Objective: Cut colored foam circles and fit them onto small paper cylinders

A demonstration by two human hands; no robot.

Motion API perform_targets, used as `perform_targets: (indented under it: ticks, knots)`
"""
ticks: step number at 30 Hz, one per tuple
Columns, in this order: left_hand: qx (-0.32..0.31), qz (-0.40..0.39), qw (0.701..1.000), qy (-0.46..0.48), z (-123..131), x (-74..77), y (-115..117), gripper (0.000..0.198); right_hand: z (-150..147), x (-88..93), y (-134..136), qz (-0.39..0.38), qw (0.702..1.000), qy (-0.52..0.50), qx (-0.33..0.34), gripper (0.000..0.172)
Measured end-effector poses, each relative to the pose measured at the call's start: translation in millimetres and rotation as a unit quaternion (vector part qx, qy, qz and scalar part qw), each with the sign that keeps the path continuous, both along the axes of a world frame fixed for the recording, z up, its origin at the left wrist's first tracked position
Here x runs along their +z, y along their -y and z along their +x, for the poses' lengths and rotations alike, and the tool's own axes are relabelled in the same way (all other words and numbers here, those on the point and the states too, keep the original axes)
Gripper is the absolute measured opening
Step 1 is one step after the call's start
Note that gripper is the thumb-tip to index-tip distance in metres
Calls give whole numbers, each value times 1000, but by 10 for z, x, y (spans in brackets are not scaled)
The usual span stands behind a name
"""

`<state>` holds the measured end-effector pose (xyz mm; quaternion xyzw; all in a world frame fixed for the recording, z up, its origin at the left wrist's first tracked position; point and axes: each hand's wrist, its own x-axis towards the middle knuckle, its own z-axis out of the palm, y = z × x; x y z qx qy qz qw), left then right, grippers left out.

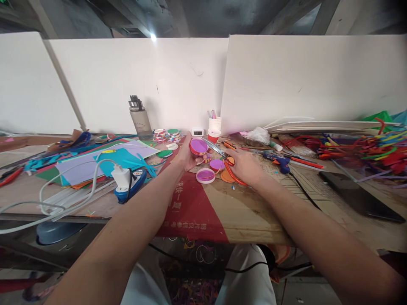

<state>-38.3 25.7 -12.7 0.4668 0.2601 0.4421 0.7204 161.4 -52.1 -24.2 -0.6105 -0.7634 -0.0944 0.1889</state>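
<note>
A: What does the left hand do, please?

B: Its grip is closed around 1 round purple piece with a red rim. The thumb is at the far side and some fingers are below. The piece is held up over the middle of the worktop, in front of the clock

A: And the right hand?

B: Its grip is around the orange handles of the scissors. The blades point to the upper right edge of the purple piece. Whether they touch it, I cannot tell

A: Which things are near the 2 hands?

B: Between them, on the cardboard, I see 1 purple dish with a pale rim. Just behind it is 1 purple disc, and 1 orange disc is partly hidden by the right hand

A: What is farther away?

B: A bottle is upright near the wall, at the left. White cups are stacked inside a red cup, with pens at the top. At the right are the glue gun and, nearer, a black phone
</note>
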Motion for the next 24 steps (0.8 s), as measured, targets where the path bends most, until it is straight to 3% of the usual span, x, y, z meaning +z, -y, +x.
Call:
perform_targets:
  ticks: [6, 16, 24]
  knots:
    - [35, -5, 999, 21, 2, 37, 37, 68, -1, 9, 2, -4, 1000, 0, 5, 42]
    - [-8, 6, 1000, -3, -2, -28, -31, 63, 14, -3, -14, -14, 999, 25, -18, 49]
    - [-6, -4, 1000, -1, -14, 30, -2, 64, 9, -1, -11, -1, 1000, 24, -11, 47]
